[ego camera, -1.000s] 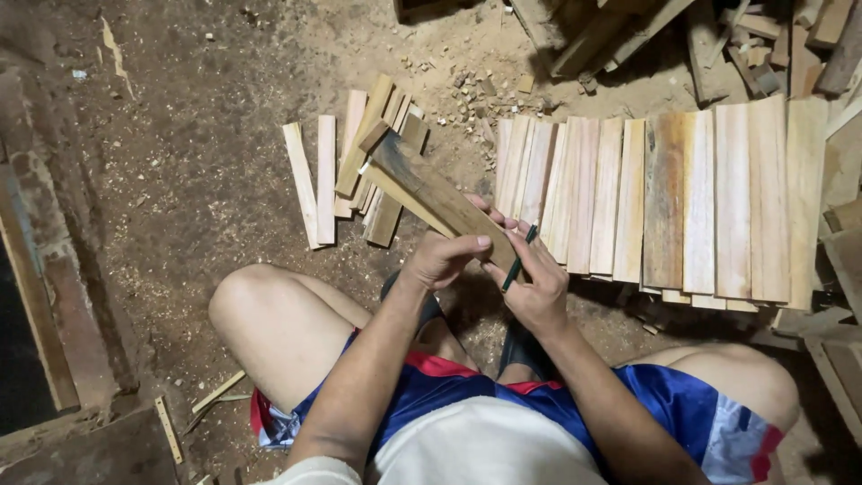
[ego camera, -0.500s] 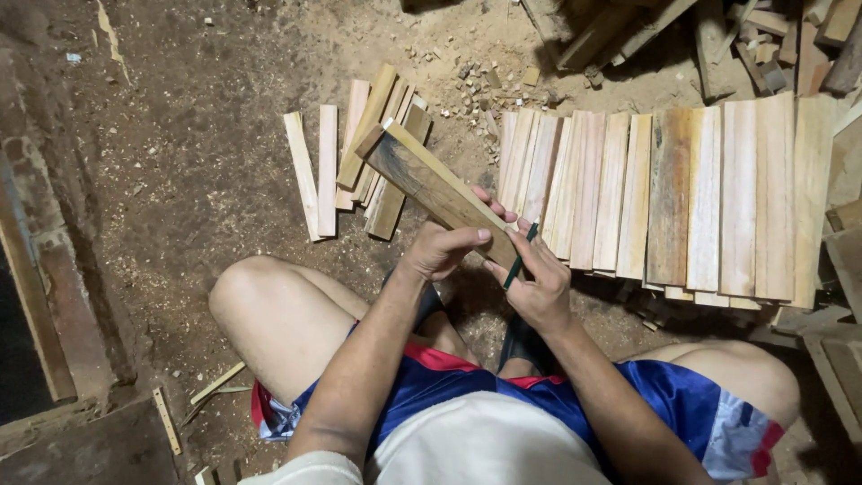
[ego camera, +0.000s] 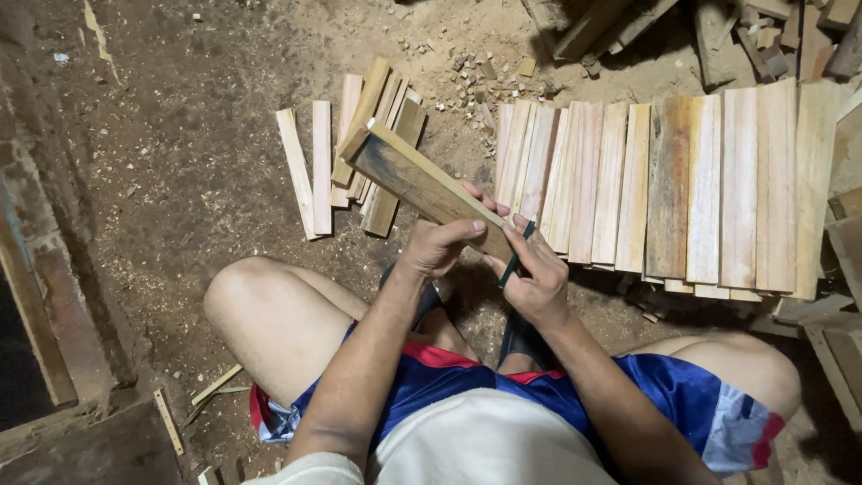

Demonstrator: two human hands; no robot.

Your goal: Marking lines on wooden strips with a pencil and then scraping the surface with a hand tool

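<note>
A wooden slat (ego camera: pixel 422 183), dark-stained along its upper face and pale on its edge, is held in the air over the dirt floor (ego camera: pixel 197 162), slanting from the person's hands up and away to the left. Its near end is hidden inside the grip, so how far it runs under the fingers cannot be told.

The left hand (ego camera: pixel 438 249) is wrapped around that near end, thumb laid flat along the top face and the fingers curled underneath, only their tips showing past the far edge. The right hand (ego camera: pixel 537 280) meets the same end from the right, fingers pressed together and pinching a thin dark green pencil (ego camera: pixel 515 257) that slants up to touch the slat. The pencil's tip is hard to make out against the wood.

Beyond the slat's far end lies a loose pile of short slats (ego camera: pixel 359 153) on the floor, some overlapping. To the right, a row of longer boards (ego camera: pixel 682 189) lies side by side, edges touching; its right end is cut off by the picture's edge. Small wood chips (ego camera: pixel 485 76) are scattered between the 2 groups, and scrap offcuts (ego camera: pixel 718 27) are heaped in shadow at the top right.

Below the hands are the person's bare knees and blue shorts (ego camera: pixel 682 395). A dark shoe (ego camera: pixel 521 341) shows only partly between the forearms.
</note>
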